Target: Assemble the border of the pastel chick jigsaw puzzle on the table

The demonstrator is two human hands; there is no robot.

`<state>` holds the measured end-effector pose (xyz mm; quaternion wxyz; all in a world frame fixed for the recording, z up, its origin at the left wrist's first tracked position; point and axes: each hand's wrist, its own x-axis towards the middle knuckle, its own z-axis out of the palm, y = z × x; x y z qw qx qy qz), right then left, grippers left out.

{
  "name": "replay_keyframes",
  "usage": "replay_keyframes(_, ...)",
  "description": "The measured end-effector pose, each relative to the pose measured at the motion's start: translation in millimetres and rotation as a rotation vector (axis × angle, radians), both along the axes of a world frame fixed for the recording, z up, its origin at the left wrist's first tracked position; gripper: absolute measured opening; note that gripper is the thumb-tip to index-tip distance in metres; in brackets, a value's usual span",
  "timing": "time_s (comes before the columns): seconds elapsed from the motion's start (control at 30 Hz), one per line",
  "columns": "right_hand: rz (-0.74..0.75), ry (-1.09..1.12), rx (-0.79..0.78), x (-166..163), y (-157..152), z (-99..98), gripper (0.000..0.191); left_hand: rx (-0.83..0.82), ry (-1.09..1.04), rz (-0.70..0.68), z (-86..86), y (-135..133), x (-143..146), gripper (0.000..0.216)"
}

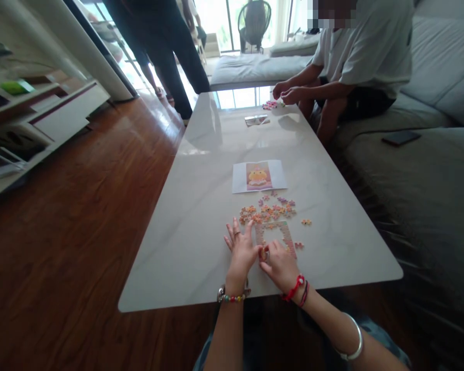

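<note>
A partly assembled jigsaw puzzle lies near the table's front edge, its border joined around a bare middle. My right hand is over its lower left part, fingertips pinched on a small puzzle piece. Beside the puzzle's left edge, my left hand has its fingers spread, with the thumb close to that piece. Just beyond lies a heap of loose orange and pink pieces. A sheet with a printed picture of a yellow figure is behind the heap.
Two loose clusters, an orange one and a pink one, lie right of the puzzle. At the far end of the white table, a seated person handles pink pieces. Someone stands at the far left. A grey sofa flanks the right.
</note>
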<state>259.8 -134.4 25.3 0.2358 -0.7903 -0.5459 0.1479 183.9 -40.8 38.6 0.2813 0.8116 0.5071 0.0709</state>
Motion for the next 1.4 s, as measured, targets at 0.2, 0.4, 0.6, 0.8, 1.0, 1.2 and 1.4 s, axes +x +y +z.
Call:
replay_keyframes(0.2,0.010,0.098,0.014,6.4,2.1,0.9,0.014,-0.069,-0.045,0.041,-1.1,0.2,-1.1,0.064)
replay_keyframes(0.4,-0.148,0.326,0.364,71.5,17.5,17.2,0.023,-0.123,-0.307,0.054,15.8,14.6,-1.1,0.058)
replay_keyframes(0.6,-0.182,0.171,0.472,126.6,43.9,48.8,0.024,0.003,-0.456,0.096,46.6,47.6,17.2,0.048)
replay_keyframes(0.8,-0.101,0.079,0.467,128.5,57.6,61.3,0.020,0.043,-0.456,0.109,63.5,55.6,22.8,0.049)
replay_keyframes(1.0,-0.080,0.120,0.407,115.7,41.9,51.8,0.019,0.010,-0.401,0.084,57.7,46.8,8.0,0.048)
replay_keyframes(1.2,-0.106,0.151,0.261,84.2,2.6,27.7,0.019,-0.128,-0.216,-0.031,19.4,16.0,-20.9,0.059)
replay_keyframes(1.4,-0.115,0.119,0.267,79.6,-2.9,27.6,0.018,-0.110,-0.144,-0.021,15.9,11.1,-31.1,0.054)
